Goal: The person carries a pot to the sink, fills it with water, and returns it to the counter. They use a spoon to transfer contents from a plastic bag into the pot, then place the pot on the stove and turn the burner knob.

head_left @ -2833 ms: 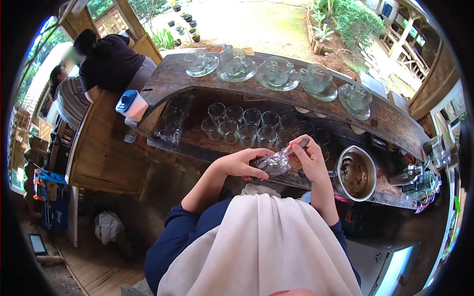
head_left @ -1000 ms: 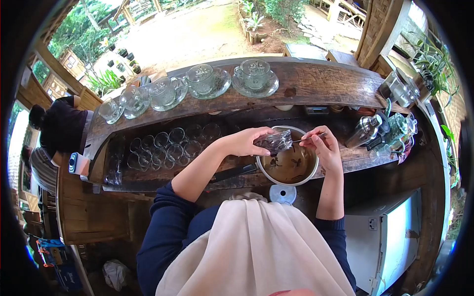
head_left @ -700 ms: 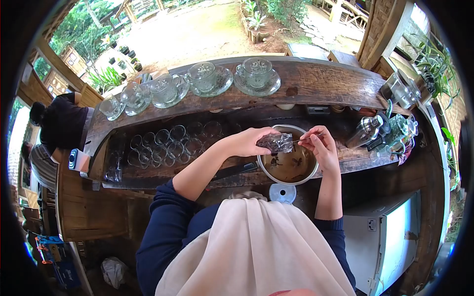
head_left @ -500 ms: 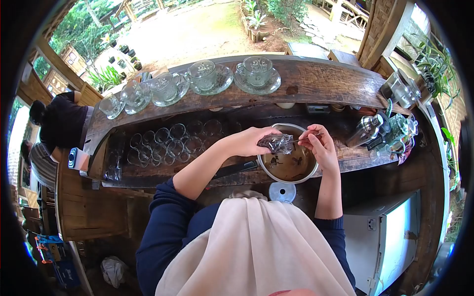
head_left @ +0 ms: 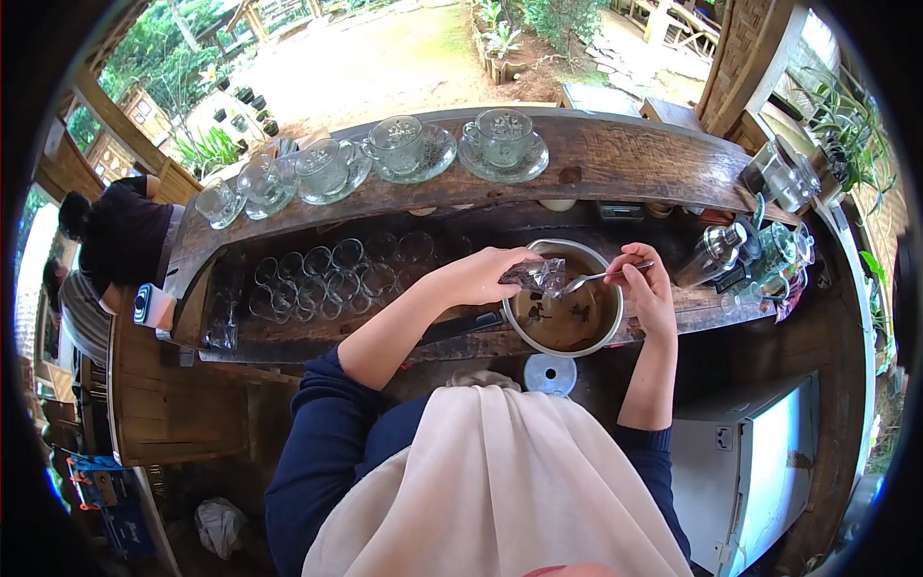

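Note:
Over the left part of a metal pan point(head_left: 615, 337), my left hand point(head_left: 495, 274) is closed round a clear plastic bag point(head_left: 540, 276) with dark contents. A metal spoon point(head_left: 588, 279) is pinched in my right hand point(head_left: 642, 288), its bowl by the mouth of the bag. Brownish liquid point(head_left: 562, 332) with dark pieces in it fills the bottom of the pan. The pan's black handle point(head_left: 461, 327) points left, partly under my left forearm.
Glass cups with lids point(head_left: 504, 135) on saucers line the raised wooden counter point(head_left: 635, 149). Empty glasses point(head_left: 317, 274) stand on the lower shelf at left. A metal shaker point(head_left: 716, 252) and jars point(head_left: 777, 245) are at right. Another person point(head_left: 120, 236) is at far left.
My right hand has moved slightly right and down, drawing the spoon back from the bag so that its bowl now shows. My left hand still holds the bag.

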A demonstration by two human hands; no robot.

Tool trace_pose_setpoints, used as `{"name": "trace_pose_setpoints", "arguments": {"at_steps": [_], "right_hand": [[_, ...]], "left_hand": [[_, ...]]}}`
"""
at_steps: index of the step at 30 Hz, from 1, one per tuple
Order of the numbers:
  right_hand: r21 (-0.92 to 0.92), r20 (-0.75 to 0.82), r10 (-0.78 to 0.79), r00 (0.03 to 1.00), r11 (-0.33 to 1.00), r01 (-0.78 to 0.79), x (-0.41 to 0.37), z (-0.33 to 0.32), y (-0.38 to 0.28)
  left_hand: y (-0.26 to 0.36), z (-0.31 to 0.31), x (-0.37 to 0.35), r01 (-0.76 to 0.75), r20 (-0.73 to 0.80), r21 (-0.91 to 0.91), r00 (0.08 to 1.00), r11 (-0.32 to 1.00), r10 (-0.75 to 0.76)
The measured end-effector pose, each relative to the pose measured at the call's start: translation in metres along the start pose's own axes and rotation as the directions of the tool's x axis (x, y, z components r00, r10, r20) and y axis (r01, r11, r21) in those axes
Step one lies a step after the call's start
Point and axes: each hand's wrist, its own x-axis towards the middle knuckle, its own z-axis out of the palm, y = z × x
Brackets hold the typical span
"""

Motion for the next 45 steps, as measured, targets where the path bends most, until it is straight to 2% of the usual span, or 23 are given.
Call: {"name": "trace_pose_setpoints", "arguments": {"at_steps": [2, 4, 8, 11, 12, 14, 15, 17, 19, 20, 22, 23, 26, 30, 38, 44, 45], "right_hand": [[-0.067, -0.011, -0.034, 0.999, 0.997, 0.033, -0.002, -0.002, -0.002], [-0.078, -0.025, -0.043, 0.999, 0.996, 0.041, -0.004, -0.001, -0.005], [-0.062, -0.084, -0.117, 0.990, 0.992, 0.112, -0.008, 0.004, -0.007], [-0.092, -0.115, -0.175, 0.978, 0.982, 0.165, -0.011, 0.011, -0.009], [-0.093, -0.114, -0.176, 0.978, 0.982, 0.166, -0.012, 0.013, -0.009], [-0.188, -0.212, -0.276, 0.937, 0.953, 0.238, -0.015, 0.016, -0.008], [-0.188, -0.210, -0.276, 0.938, 0.953, 0.238, -0.016, 0.018, -0.008], [-0.167, -0.307, -0.293, 0.905, 0.953, 0.252, -0.019, 0.020, -0.007], [-0.197, -0.323, -0.296, 0.899, 0.950, 0.242, -0.021, 0.021, -0.002], [-0.226, -0.336, -0.298, 0.893, 0.946, 0.231, -0.021, 0.022, 0.000], [-0.208, -0.350, -0.318, 0.881, 0.944, 0.258, -0.022, 0.027, 0.000], [-0.189, -0.367, -0.335, 0.868, 0.940, 0.283, -0.023, 0.029, 0.000], [-0.087, -0.317, -0.369, 0.874, 0.929, 0.360, -0.023, 0.049, -0.003], [0.053, -0.228, -0.349, 0.909, 0.927, 0.370, -0.025, 0.094, -0.009], [0.099, -0.028, -0.415, 0.909, 0.904, 0.416, -0.013, 0.182, -0.020], [0.187, 0.190, -0.337, 0.922, 0.935, 0.303, -0.003, 0.258, -0.011], [0.174, 0.237, -0.297, 0.925, 0.950, 0.260, -0.002, 0.272, -0.008]], "left_hand": [[0.003, -0.002, -0.001, 0.021, 0.006, -0.010, 1.000, 1.000, -0.021], [0.007, -0.004, -0.001, 0.107, 0.049, -0.004, 0.993, 0.994, -0.107], [0.006, -0.003, -0.002, 0.067, 0.025, 0.021, 0.997, 0.998, -0.067], [0.010, -0.004, -0.003, 0.151, 0.061, 0.024, 0.987, 0.988, -0.152], [0.008, -0.004, -0.003, 0.133, 0.039, 0.032, 0.990, 0.991, -0.134], [0.003, -0.003, -0.005, 0.115, 0.014, 0.040, 0.993, 0.993, -0.116], [0.001, -0.004, -0.007, 0.081, -0.031, -0.016, 0.996, 0.997, -0.082], [-0.002, -0.005, -0.014, 0.045, -0.077, -0.072, 0.996, 0.996, -0.050], [-0.004, -0.008, -0.022, 0.007, -0.254, -0.083, 0.967, 0.996, -0.028], [-0.002, -0.009, -0.027, 0.007, -0.257, -0.083, 0.966, 0.997, -0.028], [0.002, -0.011, -0.038, 0.128, -0.244, -0.467, 0.932, 0.875, -0.267], [0.001, -0.013, -0.043, 0.112, -0.250, -0.500, 0.931, 0.859, -0.267], [0.005, -0.014, -0.058, 0.030, -0.302, -0.566, 0.923, 0.824, -0.241], [0.020, -0.018, -0.086, -0.014, -0.366, -0.528, 0.906, 0.849, -0.212], [0.035, -0.044, -0.166, -0.093, -0.477, -0.534, 0.854, 0.840, -0.209], [0.036, -0.063, -0.245, -0.136, -0.582, -0.563, 0.766, 0.815, -0.273], [0.033, -0.065, -0.257, -0.167, -0.637, -0.512, 0.732, 0.842, -0.242]]}}
